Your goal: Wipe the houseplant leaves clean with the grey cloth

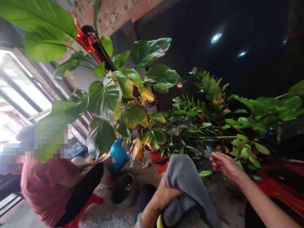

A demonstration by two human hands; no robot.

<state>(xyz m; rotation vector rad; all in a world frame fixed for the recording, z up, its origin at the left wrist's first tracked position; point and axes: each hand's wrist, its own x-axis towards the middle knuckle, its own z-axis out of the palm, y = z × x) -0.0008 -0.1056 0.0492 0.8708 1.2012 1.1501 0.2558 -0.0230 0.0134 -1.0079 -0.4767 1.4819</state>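
My left hand (166,193), with a pale bracelet at its wrist, grips a bunched grey cloth (184,180) low in the middle of the view. The cloth's loose end hangs down to the right. Farther right, my right hand (224,164) is raised at the edge of the leafy plants (190,133), its fingers closed in a pinch. What lies between those fingertips, if anything, is too small to make out. A green leaf (205,173) sticks out just below and left of the right hand.
A large-leaved plant (104,98) with browned leaves leans in from the left. A red pot (155,155), a blue container (119,155) and a dark-bottomed metal pot (123,191) stand on the floor. A person in a reddish shirt (47,186) sits at left on a red stool (83,209).
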